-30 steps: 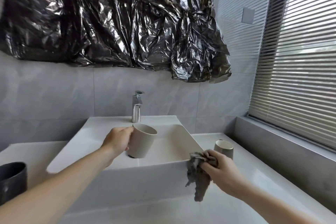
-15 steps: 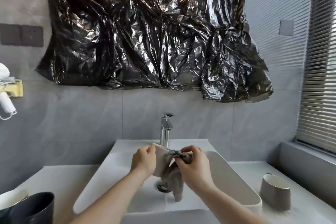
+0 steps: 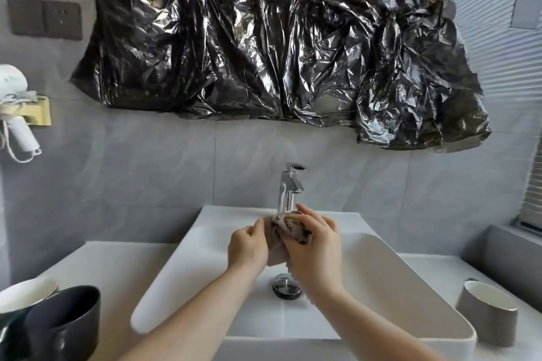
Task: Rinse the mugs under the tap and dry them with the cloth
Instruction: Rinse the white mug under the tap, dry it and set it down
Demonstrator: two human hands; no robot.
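Over the white basin (image 3: 381,278), just in front of the chrome tap (image 3: 289,189), both my hands hold a beige mug (image 3: 272,255) that is almost wholly hidden. My left hand (image 3: 247,246) grips its left side. My right hand (image 3: 316,246) presses a grey-brown cloth (image 3: 289,228) over the mug's top and right side. No water runs from the tap. A grey mug with a white inside (image 3: 487,312) stands upright on the counter at the right.
At the lower left stand a dark mug (image 3: 63,322) and a white one (image 3: 25,293) behind it. The drain plug (image 3: 286,287) sits below my hands. A hair dryer (image 3: 14,114) hangs on the left wall; crumpled black plastic (image 3: 278,38) covers the wall above.
My right hand brought the cloth from the basin's front edge to the mug held in my left hand, and now covers the mug with it. My view has swung left and up.
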